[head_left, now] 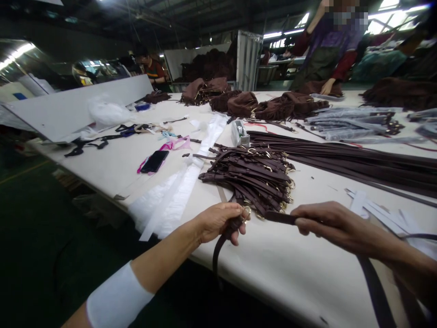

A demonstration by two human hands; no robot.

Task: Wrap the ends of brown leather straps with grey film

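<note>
Near the table's front edge, my left hand point(221, 223) is closed on a dark brown strap with a gold-coloured metal clasp point(246, 214) at its top. The strap's loose end point(218, 255) hangs below that hand. To the right, my right hand point(327, 223) pinches another dark brown strap point(280, 217), its flat end pointing left toward the clasp, apart from it. More of a dark strap point(375, 287) hangs below my right wrist. Just beyond both hands lies a heap of brown straps point(249, 177) with gold-coloured hardware.
Long brown straps point(358, 168) stretch rightward. White plastic strips point(177, 196), a black phone point(155, 161) and a tape dispenser point(240, 133) lie on the table. Brown fringed bags point(239, 104) and plastic-wrapped straps point(351, 123) sit farther back. A person point(327, 50) stands across the table.
</note>
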